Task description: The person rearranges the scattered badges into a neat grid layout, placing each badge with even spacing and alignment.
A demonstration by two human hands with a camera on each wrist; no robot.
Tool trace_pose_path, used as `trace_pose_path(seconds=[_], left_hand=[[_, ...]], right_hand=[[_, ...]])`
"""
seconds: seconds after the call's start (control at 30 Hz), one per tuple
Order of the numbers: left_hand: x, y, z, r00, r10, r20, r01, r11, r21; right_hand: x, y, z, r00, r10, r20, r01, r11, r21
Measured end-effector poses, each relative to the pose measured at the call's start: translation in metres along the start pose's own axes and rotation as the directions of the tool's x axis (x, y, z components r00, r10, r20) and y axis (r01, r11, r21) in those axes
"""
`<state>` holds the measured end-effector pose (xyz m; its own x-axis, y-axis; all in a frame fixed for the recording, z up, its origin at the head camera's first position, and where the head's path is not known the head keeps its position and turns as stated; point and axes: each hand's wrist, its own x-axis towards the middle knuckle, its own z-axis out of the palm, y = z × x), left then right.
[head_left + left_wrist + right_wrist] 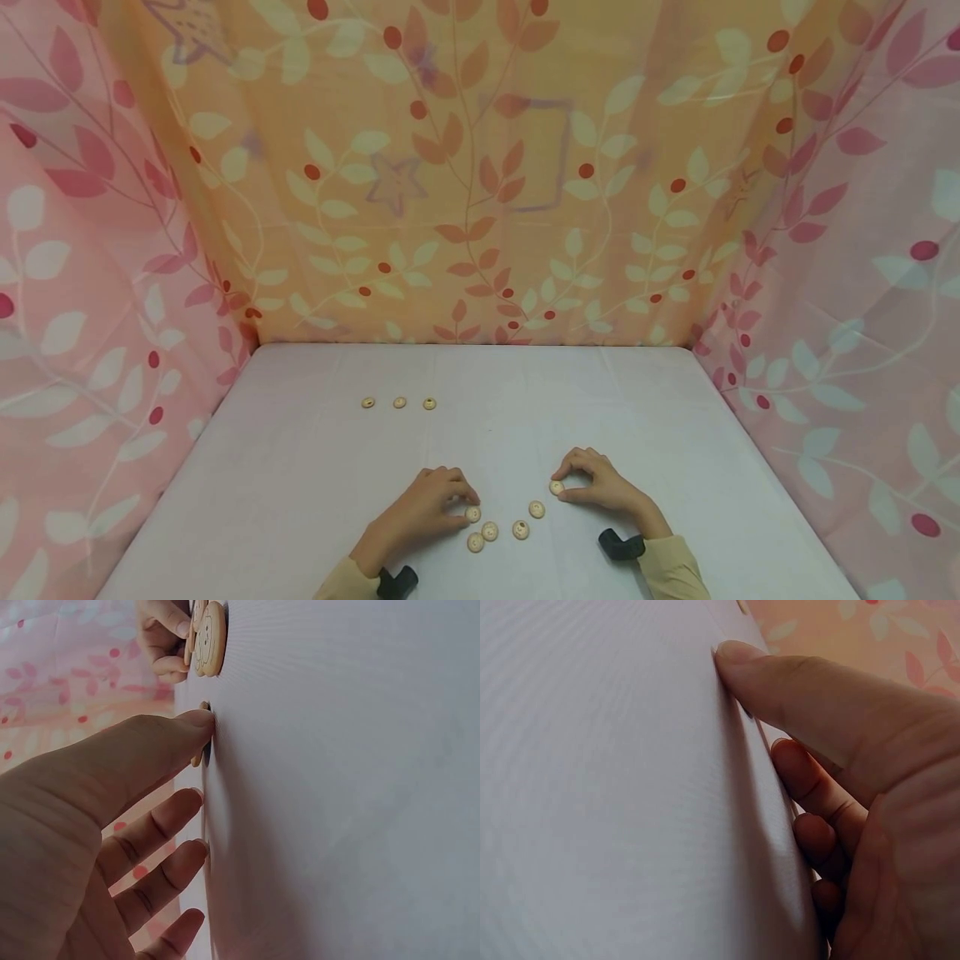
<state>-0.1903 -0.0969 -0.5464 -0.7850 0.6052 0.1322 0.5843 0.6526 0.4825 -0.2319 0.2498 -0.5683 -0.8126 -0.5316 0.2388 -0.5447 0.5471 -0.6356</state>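
In the head view my left hand (pixel 435 504) has thumb and forefinger at both sides of a small round wooden disc (pixel 472 514) on the white table. The left wrist view shows the thumb against that disc (pixel 198 754), the other fingers spread apart. Farther right, my right hand (pixel 603 487) pinches another wooden disc (pixel 557 487) between thumb and forefinger. Its thumb (pixel 780 679) hides that disc in the right wrist view. Between the hands lie several more pale discs with dark markings, among them a pair (pixel 490 531) close together and one (pixel 537 508) near the right hand.
Toward the back left of the table (pixel 300 467), three similar discs stand in a spaced row, the middle one (pixel 400 402) between its neighbours. An orange leaf-patterned curtain (pixel 480 275) hangs behind the table, with pink curtains (pixel 862 333) along both sides.
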Motion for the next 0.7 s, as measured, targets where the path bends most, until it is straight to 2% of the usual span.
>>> trace_pose_path(seconds=[0.17,0.4,0.53,0.7], left_hand=[[0.0008,0.0023,-0.0019,1.0,0.009,0.0,-0.009,1.0,0.011],[0.0037,0.0024,-0.0014,1.0,-0.02,0.02,0.02,1.0,0.004],[0.0049,0.0011,-0.0006,0.999,-0.042,0.034,0.042,0.999,0.0],[0.0053,-0.0001,-0.0011,0.998,-0.047,0.041,0.047,0.999,0.0]], right_hand=[[0.0,-0.0008,-0.0007,1.0,-0.019,0.001,0.019,1.0,-0.018],[0.0002,0.0017,-0.0034,0.999,-0.03,0.027,0.03,1.0,0.005],[0.0003,0.0004,-0.0044,0.999,-0.008,0.042,0.007,1.0,0.01],[0.0004,0.0003,-0.0035,0.999,-0.015,0.034,0.014,1.0,0.021]])
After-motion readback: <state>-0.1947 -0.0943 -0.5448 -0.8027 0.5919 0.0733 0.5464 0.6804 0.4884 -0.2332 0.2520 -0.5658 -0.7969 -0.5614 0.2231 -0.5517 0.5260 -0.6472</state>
